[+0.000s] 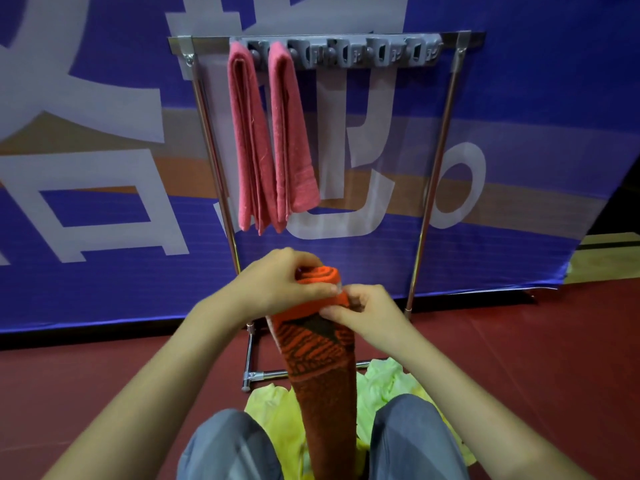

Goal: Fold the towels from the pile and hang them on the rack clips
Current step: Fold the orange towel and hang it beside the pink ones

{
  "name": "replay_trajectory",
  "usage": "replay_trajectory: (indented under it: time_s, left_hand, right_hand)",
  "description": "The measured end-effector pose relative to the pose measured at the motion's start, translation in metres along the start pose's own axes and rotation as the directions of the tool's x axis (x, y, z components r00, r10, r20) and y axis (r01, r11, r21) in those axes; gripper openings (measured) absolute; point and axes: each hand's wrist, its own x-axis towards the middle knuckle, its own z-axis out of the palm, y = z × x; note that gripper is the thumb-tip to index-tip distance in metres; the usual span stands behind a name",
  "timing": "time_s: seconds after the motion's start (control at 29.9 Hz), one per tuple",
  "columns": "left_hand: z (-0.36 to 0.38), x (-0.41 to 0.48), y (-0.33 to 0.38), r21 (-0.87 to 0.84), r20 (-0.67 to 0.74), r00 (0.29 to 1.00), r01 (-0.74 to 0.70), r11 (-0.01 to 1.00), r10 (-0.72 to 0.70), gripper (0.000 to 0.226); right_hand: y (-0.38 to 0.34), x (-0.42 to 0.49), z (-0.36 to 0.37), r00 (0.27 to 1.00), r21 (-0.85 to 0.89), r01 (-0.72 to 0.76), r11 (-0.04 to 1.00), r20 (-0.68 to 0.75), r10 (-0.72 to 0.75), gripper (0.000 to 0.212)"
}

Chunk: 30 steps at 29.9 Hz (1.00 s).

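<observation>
An orange and dark patterned towel (pixel 322 368), folded into a long narrow strip, stands upright between my knees. My left hand (pixel 277 285) grips its folded top from the left. My right hand (pixel 367 313) pinches the same top edge from the right. Behind it stands a metal rack (pixel 434 174) with a grey strip of clips (pixel 367 51) along its top bar. Two folded pink towels (pixel 247 140) (pixel 294 133) hang side by side from the leftmost clips. A pile of yellow-green towels (pixel 384 382) lies on the floor under the strip.
A blue banner with large pale letters (pixel 104 133) stands right behind the rack. The floor is dark red (pixel 519 341). My knees in grey trousers (pixel 228 445) frame the towel pile. The rack's foot bar (pixel 263 375) lies just in front of the pile.
</observation>
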Motion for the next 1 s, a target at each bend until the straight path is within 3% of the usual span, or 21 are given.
replay_trajectory:
  time_s: [0.03, 0.17, 0.33, 0.44, 0.57, 0.7, 0.8, 0.9, 1.0]
  left_hand:
    - [-0.001, 0.003, 0.002, 0.035, -0.032, 0.999, -0.027, 0.999, 0.028, 0.047]
    - [-0.018, 0.008, 0.007, 0.064, -0.283, 0.955, -0.078, 0.995, 0.093, 0.034]
    - [-0.059, 0.012, 0.003, 0.077, -0.544, 0.826, -0.127, 0.989, 0.149, 0.033]
    - [-0.082, 0.011, -0.005, 0.098, -0.632, 0.764, -0.088, 0.991, 0.131, 0.027]
    - [-0.093, 0.005, -0.022, 0.161, -0.644, 0.759, 0.011, 0.987, 0.097, 0.039]
    - [-0.072, 0.0, -0.038, 0.242, -0.571, 0.821, 0.166, 0.956, 0.002, 0.026]
    - [-0.039, -0.001, -0.05, 0.279, -0.386, 0.914, 0.245, 0.929, -0.125, 0.021]
    - [-0.003, 0.001, -0.052, 0.052, -0.152, 0.982, 0.125, 0.991, -0.116, 0.026]
    - [0.023, 0.002, -0.035, -0.274, 0.067, 0.998, 0.036, 0.961, -0.018, 0.033]
  right_hand:
    - [-0.003, 0.001, 0.001, 1.0, 0.043, 0.0, 0.999, 0.004, 0.0, 0.004]
    - [0.006, 0.003, 0.0, 0.997, 0.207, -0.07, 0.976, 0.057, 0.059, 0.023]
    - [0.058, -0.013, 0.005, 0.928, 0.098, -0.313, 0.945, 0.246, 0.281, 0.019]
    - [0.083, -0.017, 0.01, 0.899, 0.027, -0.384, 0.923, 0.239, 0.367, 0.018]
    - [0.091, -0.015, 0.012, 0.913, 0.037, -0.374, 0.927, 0.19, 0.361, 0.011]
    - [0.077, -0.01, 0.008, 0.931, 0.037, -0.319, 0.947, 0.198, 0.306, 0.008]
    - [0.054, -0.005, 0.002, 0.936, 0.072, -0.282, 0.957, 0.24, 0.258, 0.014]
    - [0.034, 0.003, -0.003, 0.947, 0.103, -0.221, 0.97, 0.261, 0.188, 0.008]
    - [0.013, 0.01, -0.009, 0.948, 0.137, -0.191, 0.972, 0.283, 0.146, 0.012]
